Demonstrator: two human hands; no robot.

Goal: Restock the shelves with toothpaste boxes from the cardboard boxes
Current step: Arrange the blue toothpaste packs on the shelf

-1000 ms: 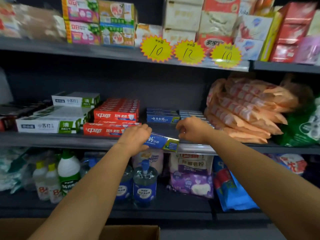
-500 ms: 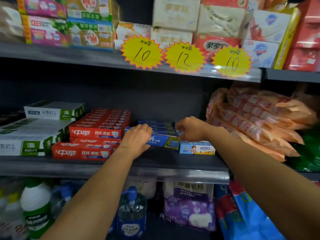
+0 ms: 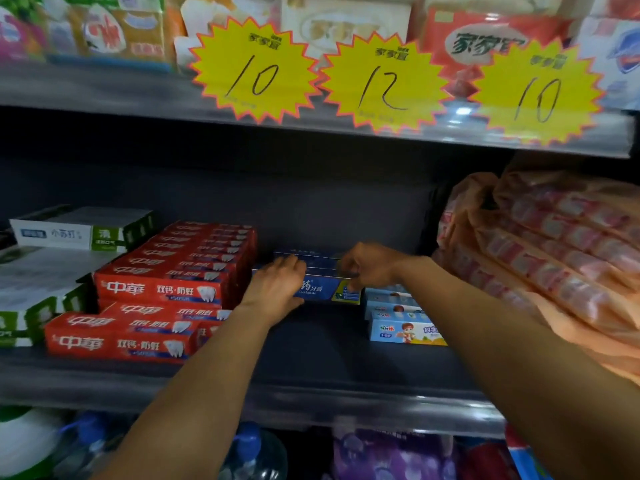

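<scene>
A blue toothpaste box [image 3: 329,289] lies deep on the middle shelf [image 3: 311,362], in front of a row of like blue boxes [image 3: 311,258]. My left hand [image 3: 277,289] covers its left end, fingers laid over the top. My right hand [image 3: 367,268] grips its right end from above with curled fingers. Red toothpaste boxes [image 3: 162,289] are stacked just to the left. White and green toothpaste boxes [image 3: 79,230] stand at the far left. Small light-blue children's toothpaste boxes [image 3: 401,327] sit to the right.
Orange wrapped packs [image 3: 554,265] pile up at the shelf's right end. Yellow price tags [image 3: 252,71] hang from the shelf above, which carries soap packs. Bottles [image 3: 252,455] and a purple bag [image 3: 388,455] fill the shelf below.
Both hands have carried the blue box from the shelf's front edge back against the other blue boxes. The camera has come closer to the shelf.
</scene>
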